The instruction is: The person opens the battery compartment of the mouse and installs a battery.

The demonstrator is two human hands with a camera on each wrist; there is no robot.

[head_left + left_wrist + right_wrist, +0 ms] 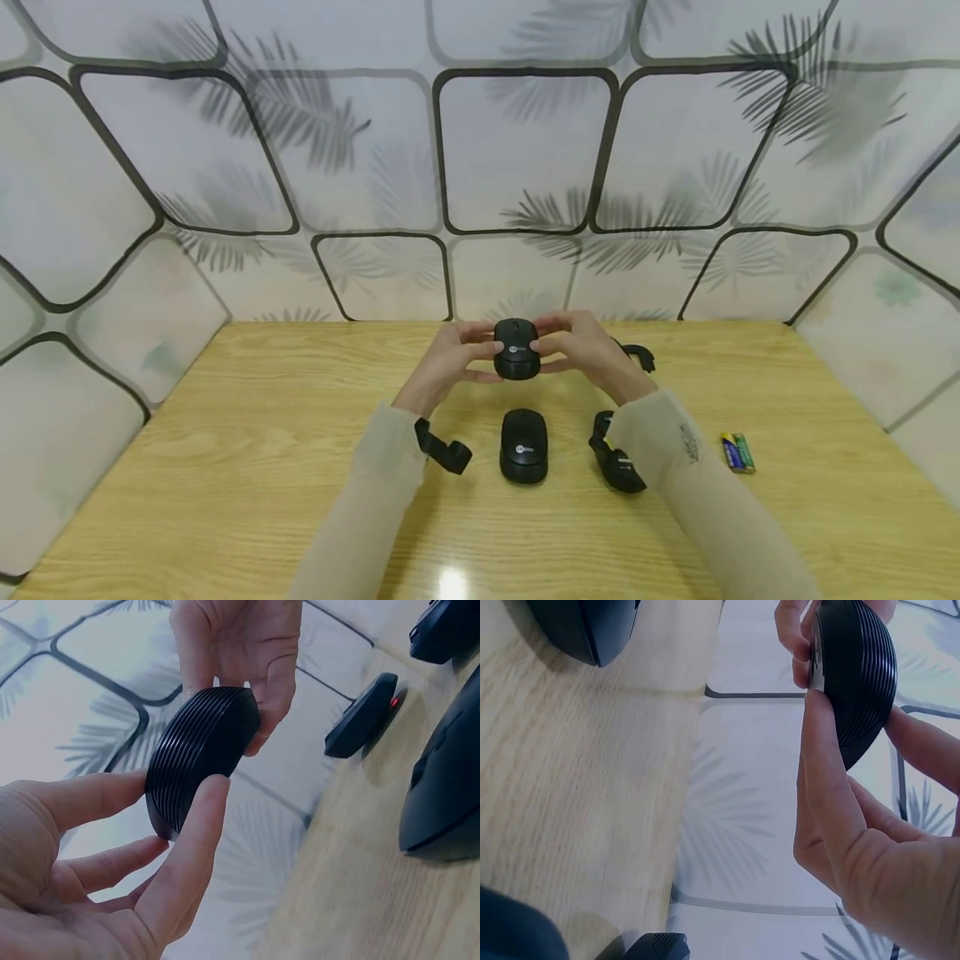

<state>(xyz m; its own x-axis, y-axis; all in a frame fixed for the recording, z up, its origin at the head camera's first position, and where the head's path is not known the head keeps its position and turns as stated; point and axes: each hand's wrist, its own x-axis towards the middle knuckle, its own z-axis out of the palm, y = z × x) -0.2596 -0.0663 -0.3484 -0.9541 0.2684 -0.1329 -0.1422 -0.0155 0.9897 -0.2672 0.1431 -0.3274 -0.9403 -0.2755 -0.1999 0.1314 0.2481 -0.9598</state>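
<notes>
Both hands hold a black computer mouse (516, 348) up in front of me, its logo side toward the head camera. My left hand (452, 358) pinches its left side, thumb on the near face and fingers behind. From the opposite side, my right hand (588, 346) pinches it the same way. A curved, ribbed side of the held mouse (195, 750) shows in the left wrist view. Below it on the table lies a second black mouse (524, 446) with a similar logo.
Two batteries (738, 453) lie side by side at the right of the wooden table (247, 467). Dark objects (621, 472) show partly behind the right sleeve. The left wrist view has a mouse-shaped black object (361, 718) with a red glow under it. A patterned wall (525, 150) stands behind.
</notes>
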